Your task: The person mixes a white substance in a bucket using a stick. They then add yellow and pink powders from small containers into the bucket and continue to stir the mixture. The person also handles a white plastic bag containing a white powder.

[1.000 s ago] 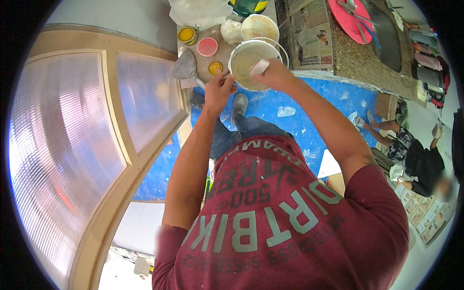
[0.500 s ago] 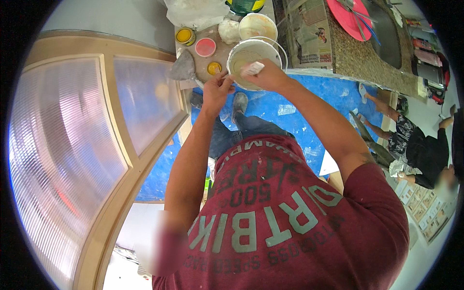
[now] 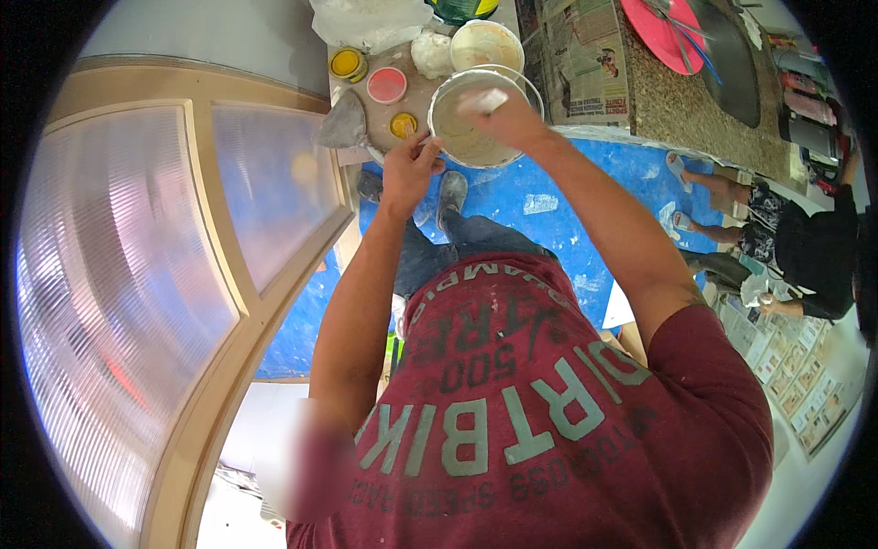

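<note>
A white bucket (image 3: pixel 443 95) holding greyish, paste-like material stands at the edge of the work surface in front of me. My left hand (image 3: pixel 412 172) pinches its left rim between thumb and fingers. Over the bucket's opening, my right hand (image 3: pixel 514 121) is closed round a white-ended tool (image 3: pixel 494 99). Only the whitish end shows out of the fist, and its lower part is hidden and smeared by motion. Just left of the bucket sits a small yellow tub (image 3: pixel 403 125). A second white bucket (image 3: pixel 487 48), stained inside, stands right behind.
A grey triangular piece (image 3: pixel 345 122), a red-topped tub (image 3: pixel 387 85) and a yellow can (image 3: pixel 347 64) lie to the left. At right, newspaper (image 3: pixel 583 64) covers part of the counter beside a pink plate (image 3: pixel 660 32). Blue sheeting (image 3: pixel 585 210) covers the floor; another person (image 3: pixel 805 256) is at far right.
My right hand has shifted slightly within the bucket's opening with the tool, and the bucket has tilted a little. My left hand stays on the rim. The other person's arm and legs have moved.
</note>
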A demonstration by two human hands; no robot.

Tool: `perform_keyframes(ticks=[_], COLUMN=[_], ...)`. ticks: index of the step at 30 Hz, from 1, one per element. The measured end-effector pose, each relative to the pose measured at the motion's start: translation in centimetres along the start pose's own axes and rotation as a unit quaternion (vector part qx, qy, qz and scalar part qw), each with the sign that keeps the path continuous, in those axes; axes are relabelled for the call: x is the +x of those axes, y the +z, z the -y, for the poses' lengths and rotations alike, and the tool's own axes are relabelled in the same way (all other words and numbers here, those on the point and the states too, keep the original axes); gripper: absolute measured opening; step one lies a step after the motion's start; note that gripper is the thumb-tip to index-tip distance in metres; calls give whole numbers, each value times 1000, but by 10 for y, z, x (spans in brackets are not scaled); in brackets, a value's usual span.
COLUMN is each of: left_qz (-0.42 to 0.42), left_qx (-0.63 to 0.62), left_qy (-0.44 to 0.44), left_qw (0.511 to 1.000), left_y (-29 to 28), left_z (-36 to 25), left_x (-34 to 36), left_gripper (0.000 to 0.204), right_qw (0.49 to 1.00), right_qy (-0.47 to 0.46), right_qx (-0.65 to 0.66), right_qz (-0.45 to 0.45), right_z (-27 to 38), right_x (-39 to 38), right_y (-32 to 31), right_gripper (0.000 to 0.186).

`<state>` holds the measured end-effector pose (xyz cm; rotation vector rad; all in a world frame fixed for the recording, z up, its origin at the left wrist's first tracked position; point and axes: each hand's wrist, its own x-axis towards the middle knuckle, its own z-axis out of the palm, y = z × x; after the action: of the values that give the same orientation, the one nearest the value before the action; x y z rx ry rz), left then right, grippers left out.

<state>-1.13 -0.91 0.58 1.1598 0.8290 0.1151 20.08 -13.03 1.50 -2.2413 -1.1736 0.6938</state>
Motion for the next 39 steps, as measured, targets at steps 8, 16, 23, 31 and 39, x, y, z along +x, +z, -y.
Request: perform_keyframes(ticks=[8,16,23,31,39], left_qz=[-17,-10,1,-21,-10], left_qx=[-3,2,8,0,-9], left_qy=[5,9,10,11,11], left_qw=[1000,1000,1000,1000,1000], left_y=[-3,-4,-7,-5,-3], left_z=[0,2,1,3,5], left_x=[-4,-2,-1,-4,-2], left_gripper=[51,52,51,49,49], right_qw=[998,997,989,996,1000], right_qy=[27,-7,-30,-71,-29], right_qx=[61,83,142,-23,-5], right_qz=[18,-10,21,57,1], right_z=[7,19,21,12,1], right_x=[1,-4,-6,13,6], right_y=[-4,-11,-7,-39,-8], right_gripper=[44,37,43,43,45])
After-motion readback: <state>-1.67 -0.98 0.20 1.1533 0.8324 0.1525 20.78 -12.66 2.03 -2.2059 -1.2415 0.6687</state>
